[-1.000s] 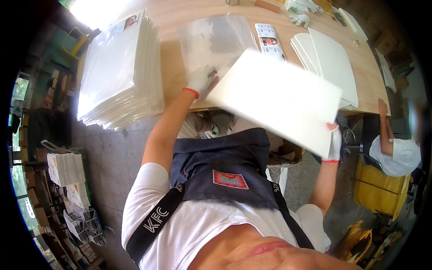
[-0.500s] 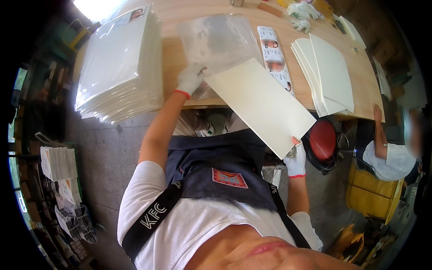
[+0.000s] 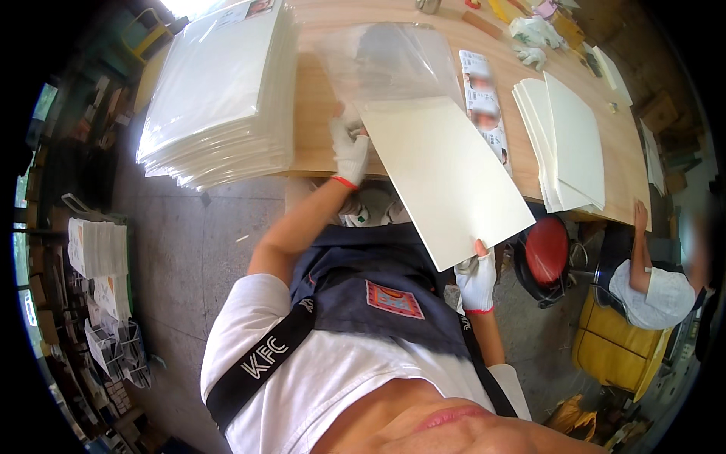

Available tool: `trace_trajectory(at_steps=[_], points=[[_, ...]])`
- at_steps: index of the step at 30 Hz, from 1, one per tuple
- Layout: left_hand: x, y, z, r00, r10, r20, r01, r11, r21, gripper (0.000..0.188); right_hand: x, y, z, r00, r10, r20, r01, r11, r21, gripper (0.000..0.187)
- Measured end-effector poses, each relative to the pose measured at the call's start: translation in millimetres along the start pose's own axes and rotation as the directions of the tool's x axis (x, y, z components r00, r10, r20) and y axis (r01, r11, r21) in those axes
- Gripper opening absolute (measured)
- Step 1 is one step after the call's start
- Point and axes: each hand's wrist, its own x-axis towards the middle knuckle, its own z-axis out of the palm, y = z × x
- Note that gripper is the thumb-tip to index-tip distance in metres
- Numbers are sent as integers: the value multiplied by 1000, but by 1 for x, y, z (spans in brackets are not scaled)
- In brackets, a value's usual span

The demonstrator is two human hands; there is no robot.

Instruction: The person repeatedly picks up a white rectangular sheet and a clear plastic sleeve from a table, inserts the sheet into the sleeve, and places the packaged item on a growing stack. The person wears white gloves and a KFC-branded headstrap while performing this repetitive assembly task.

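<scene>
My right hand [image 3: 476, 281], in a white fingertip-less glove, grips the near edge of a cream-white board [image 3: 448, 178], thumb on top. The board slants away from me, and its far end lies at the mouth of a clear plastic bag [image 3: 412, 64] on the table. Whether the far edge is inside the bag or on top of it I cannot make out. My left hand [image 3: 350, 147], gloved too, is closed on the bag's near left edge beside the board's far left corner; its fingertips are partly hidden.
A tall stack of bagged white boards [image 3: 215, 98] stands left on the wooden table [image 3: 314, 144]. Printed strips [image 3: 484, 106] lie right of the bag, then fanned loose boards [image 3: 563, 144]. Gloves [image 3: 535, 34] lie farther back. A red stool [image 3: 546, 250] and another person [image 3: 654, 284] are at right.
The board has swung to point more straight at the bag, its near end moving left with my right hand. My left hand stays by the bag's edge. The whole view has shifted slightly.
</scene>
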Motion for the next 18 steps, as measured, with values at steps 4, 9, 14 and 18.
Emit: trace_trajectory(at_steps=[4,9,14,18], points=[[-16,5,48,766,-641,56,481,513,-711,45,-11,-2,11,1000,16,15,-16,998,-58,34],[-24,9,84,658,-660,363,644,243,-725,37,-11,-10,33,999,10,-47,-17,989,-146,31],[-70,5,76,614,-663,429,723,255,-642,29,-2,-1,3,992,114,46,-104,979,-177,27],[-128,-4,50,569,-703,426,781,301,-547,23,12,34,5,951,281,-127,-305,916,-260,29]])
